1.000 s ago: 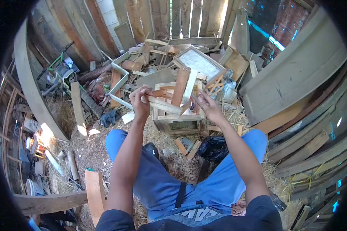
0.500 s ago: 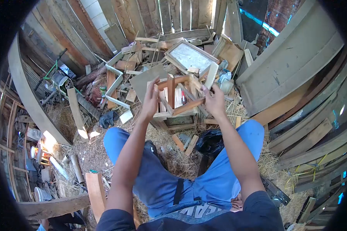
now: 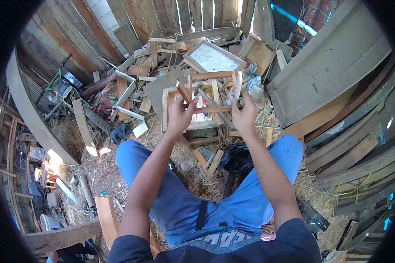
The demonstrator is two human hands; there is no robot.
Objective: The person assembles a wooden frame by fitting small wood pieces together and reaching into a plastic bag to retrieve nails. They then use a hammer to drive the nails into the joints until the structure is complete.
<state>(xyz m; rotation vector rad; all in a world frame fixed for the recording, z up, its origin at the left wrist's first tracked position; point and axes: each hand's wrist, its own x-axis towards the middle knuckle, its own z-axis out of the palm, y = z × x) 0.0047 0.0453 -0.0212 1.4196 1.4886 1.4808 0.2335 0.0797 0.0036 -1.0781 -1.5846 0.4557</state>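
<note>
Between my two hands is a small wooden frame (image 3: 215, 109) of reddish-brown bars with one pale strip. My left hand (image 3: 181, 117) is closed round its left corner, where a short bar juts upward. At the right end, my right hand (image 3: 245, 115) grips the frame beside the pale strip. Directly beneath stands a wooden box (image 3: 165, 107), partly hidden by the frame and my hands. What looks like a hammer (image 3: 198, 89) lies over the box, and a red-handled tool (image 3: 204, 103) shows inside it.
Scrap wood and a framed pane (image 3: 215, 59) are heaped behind the box. A large grey panel (image 3: 324, 74) leans at the right. A black plastic bag (image 3: 236, 157) and short offcuts (image 3: 215, 161) lie between my knees. A white angled strip (image 3: 128, 90) lies left.
The wooden frame has been turned and now lies flatter, exposing more of the box beneath. My left hand has shifted slightly right and lower; my right hand has stayed near the same place.
</note>
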